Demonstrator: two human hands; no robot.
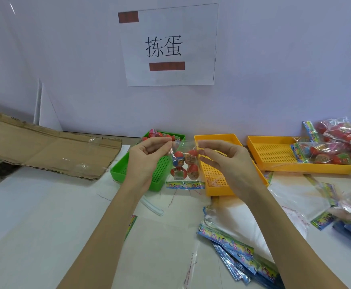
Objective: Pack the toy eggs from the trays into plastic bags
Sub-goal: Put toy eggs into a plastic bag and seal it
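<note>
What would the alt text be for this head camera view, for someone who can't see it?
Two bare hands, left hand and right hand, pinch the top of a clear plastic bag holding four toy eggs above a green tray and a yellow tray. Filled bags are heaped at right; empty bags lie nearer the person.

Bag (184,163) hangs between both hands, trays (218,178) behind, spare bags (233,249) in front

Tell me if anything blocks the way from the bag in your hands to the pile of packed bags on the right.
Nothing visible does. The bag of eggs hangs between the left hand and right hand, above the trays. The near yellow tray and far yellow tray lie low beneath the path to the packed bags.
</note>
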